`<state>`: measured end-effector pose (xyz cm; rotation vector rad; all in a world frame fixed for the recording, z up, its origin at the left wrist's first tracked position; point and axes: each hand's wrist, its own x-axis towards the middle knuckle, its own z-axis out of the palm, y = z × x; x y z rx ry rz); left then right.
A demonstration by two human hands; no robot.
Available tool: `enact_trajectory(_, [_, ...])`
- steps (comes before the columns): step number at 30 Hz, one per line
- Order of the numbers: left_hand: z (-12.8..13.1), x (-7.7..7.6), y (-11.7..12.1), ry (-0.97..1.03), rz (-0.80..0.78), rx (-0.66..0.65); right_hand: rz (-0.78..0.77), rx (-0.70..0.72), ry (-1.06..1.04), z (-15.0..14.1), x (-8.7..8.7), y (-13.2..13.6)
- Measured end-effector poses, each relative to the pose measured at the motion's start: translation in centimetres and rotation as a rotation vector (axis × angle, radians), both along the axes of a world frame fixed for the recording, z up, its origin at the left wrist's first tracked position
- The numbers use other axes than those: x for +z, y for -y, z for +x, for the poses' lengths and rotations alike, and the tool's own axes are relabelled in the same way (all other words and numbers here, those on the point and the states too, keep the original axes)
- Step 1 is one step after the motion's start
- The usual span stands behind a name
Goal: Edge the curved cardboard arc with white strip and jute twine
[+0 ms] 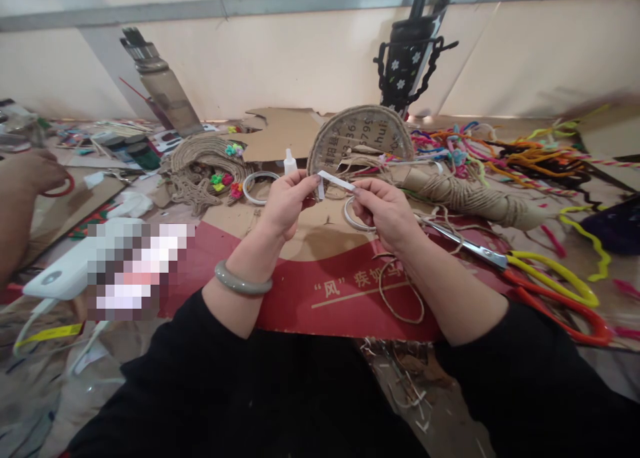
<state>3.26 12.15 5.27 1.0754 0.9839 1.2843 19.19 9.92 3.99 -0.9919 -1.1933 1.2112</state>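
My left hand [287,201] and my right hand [385,208] are raised over a red and tan cardboard sheet [320,291]. Together they pinch a short white strip [333,180], one hand at each end, fingers closed on it. A grey-green bangle [243,281] sits on my left wrist. Just behind the hands stands a round cardboard piece wrapped in twine [360,138]. A white ring [260,186] lies to the left of my left hand, and another ring [353,218] lies partly hidden under my right hand. A small white glue bottle [289,161] stands behind them.
Scissors with yellow and red handles [540,278] lie at right. Coloured pipe cleaners [500,155] and a twine-wrapped tube [475,198] fill the back right. Twine mats [205,168] lie back left. A white device [65,271] and another person's hand [30,175] are at left.
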Motion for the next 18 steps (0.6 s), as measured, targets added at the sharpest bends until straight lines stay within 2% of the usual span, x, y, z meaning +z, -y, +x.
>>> enact_trajectory(9, [0.03,0.12,0.02,-0.002,-0.008,-0.009,-0.036,-0.085,-0.049,0.48,0.09,-0.27])
enact_trajectory(13, [0.14,-0.21,0.11,-0.063,0.036,-0.048,0.022,-0.133,0.0,0.69,-0.27,-0.65])
enact_trajectory(18, [0.41,-0.7,0.36,-0.204,0.139,-0.126,0.026,-0.067,0.065,0.68,-0.63,-0.64])
